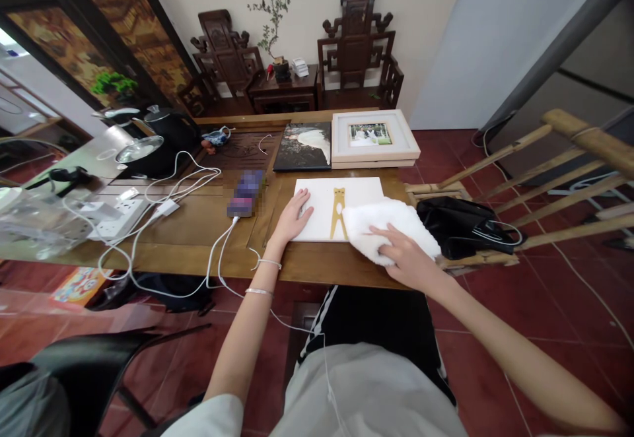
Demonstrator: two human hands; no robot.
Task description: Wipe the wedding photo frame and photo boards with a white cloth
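Note:
A white rectangular board (317,199) bearing a yellow long-legged animal figure (338,212) lies flat near the table's front edge. My left hand (293,216) rests on the board's left end, fingers stretched out. Over its lower right part, and past the table edge, spreads a fluffy white cloth (381,222). My right hand (401,252) has hold of this cloth from above, with some fingertips sunk in the pile and partly hidden.
Behind the board lie a dark photo panel (303,146) and a pale framed photo (374,136). Left are a phone (245,193) on a charging cable, a power strip (119,219) and a kettle (171,127). A bamboo chair with a black bag (460,226) stands right.

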